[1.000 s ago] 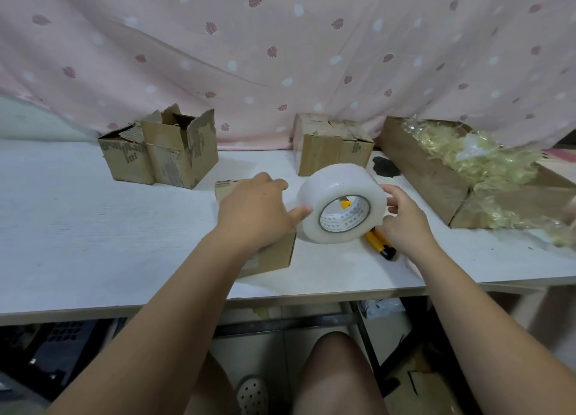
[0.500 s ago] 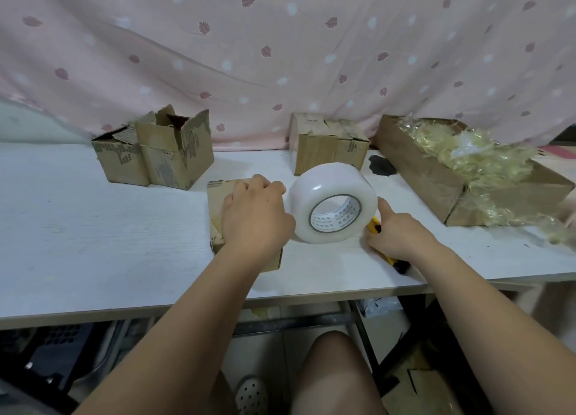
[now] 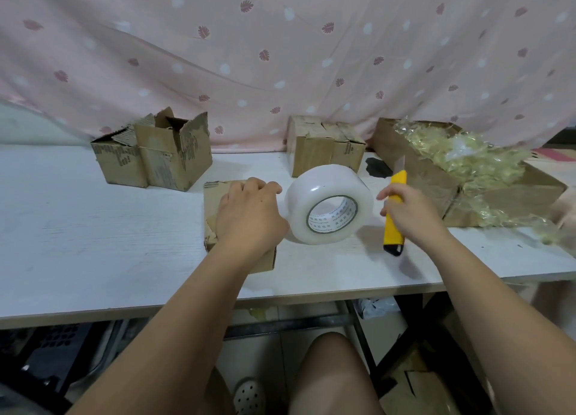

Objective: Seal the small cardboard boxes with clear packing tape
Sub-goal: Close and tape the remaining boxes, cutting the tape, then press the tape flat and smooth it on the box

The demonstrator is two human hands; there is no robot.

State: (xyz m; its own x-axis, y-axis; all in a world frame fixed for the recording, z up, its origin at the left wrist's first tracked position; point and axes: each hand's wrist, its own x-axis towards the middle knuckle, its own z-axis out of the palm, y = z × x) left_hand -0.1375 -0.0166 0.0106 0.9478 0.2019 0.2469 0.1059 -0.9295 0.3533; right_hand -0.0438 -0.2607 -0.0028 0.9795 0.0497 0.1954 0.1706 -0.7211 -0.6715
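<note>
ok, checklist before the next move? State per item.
1. Small box pinned down: ok, the left hand rests flat on top of it.
2. Grip on the yellow knife: ok, the right hand is curled round its handle.
3. Blade out: ok, a grey tip shows past the yellow end.
4. Tape roll within reach: ok, it stands on edge on the table between the hands.
5. Tape strip pulled from roll to box: cannot tell, no clear film is visible.
6. Box flaps shut: cannot tell, the hand covers them.
</note>
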